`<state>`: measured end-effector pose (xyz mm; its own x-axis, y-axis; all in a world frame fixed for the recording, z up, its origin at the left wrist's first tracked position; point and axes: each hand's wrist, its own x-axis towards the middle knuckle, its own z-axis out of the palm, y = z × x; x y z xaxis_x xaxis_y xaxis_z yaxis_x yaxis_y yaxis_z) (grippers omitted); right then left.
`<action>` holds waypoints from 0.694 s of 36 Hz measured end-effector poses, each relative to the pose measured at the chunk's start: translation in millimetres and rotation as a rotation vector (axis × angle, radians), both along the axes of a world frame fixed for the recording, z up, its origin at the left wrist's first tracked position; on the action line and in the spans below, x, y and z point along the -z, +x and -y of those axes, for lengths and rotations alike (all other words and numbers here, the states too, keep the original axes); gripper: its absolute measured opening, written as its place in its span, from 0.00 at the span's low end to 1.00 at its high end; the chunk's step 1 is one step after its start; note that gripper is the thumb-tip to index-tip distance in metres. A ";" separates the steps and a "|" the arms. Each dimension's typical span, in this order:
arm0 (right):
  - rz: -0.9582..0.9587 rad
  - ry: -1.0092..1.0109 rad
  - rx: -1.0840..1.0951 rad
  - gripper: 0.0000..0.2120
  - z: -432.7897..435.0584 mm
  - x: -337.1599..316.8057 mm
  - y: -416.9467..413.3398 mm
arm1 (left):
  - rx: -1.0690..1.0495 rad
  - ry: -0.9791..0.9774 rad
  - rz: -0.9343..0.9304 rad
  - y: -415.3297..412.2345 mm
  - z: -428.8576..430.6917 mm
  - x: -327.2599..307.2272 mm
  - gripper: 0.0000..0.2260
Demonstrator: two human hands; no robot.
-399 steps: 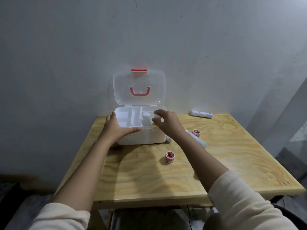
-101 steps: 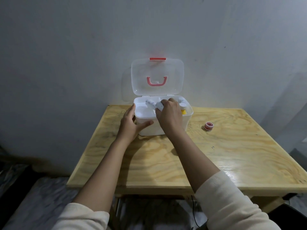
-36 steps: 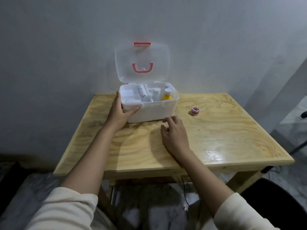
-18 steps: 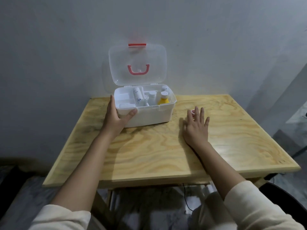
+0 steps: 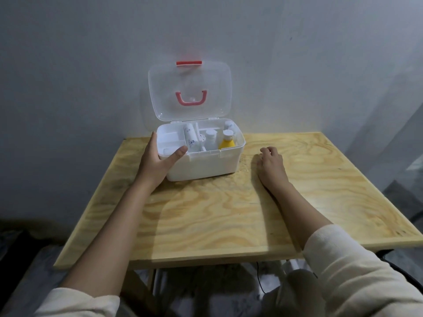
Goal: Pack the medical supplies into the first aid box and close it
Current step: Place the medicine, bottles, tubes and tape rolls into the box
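Note:
The white first aid box (image 5: 206,165) stands at the back of the wooden table (image 5: 217,216), its clear lid (image 5: 190,88) upright against the wall. Inside I see a white bandage roll (image 5: 190,138), a white bottle (image 5: 210,139), a yellow bottle (image 5: 227,143) and another white roll (image 5: 229,125) at the back right. My left hand (image 5: 158,163) grips the box's front left corner, thumb on the rim. My right hand (image 5: 271,165) lies on the table right of the box, fingers curled down over the spot where the red tape roll lay; the roll itself is hidden.
A grey wall rises directly behind the box. The table's front edge (image 5: 206,255) runs across in front of my sleeves, and dark floor with a cable (image 5: 259,282) shows below it.
My right hand, spread flat over the red tape roll half a second ago, has curled its fingers shut there. The left hand still holds the box.

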<state>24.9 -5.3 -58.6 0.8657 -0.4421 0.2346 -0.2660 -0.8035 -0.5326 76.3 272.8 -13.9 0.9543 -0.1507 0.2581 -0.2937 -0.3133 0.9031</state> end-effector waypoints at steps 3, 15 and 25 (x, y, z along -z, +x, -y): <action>0.027 0.006 -0.006 0.17 0.4 0.5 -1.0 | 0.023 0.005 0.009 3.9 -1.8 2.9 0.25; 0.180 0.227 0.047 0.14 1.7 -7.5 -10.7 | 0.076 -0.058 -0.016 3.7 -5.1 0.5 0.40; 0.563 0.226 -0.083 0.12 -35.1 -104.6 12.7 | 0.065 -0.076 -0.028 3.2 -5.0 1.8 0.47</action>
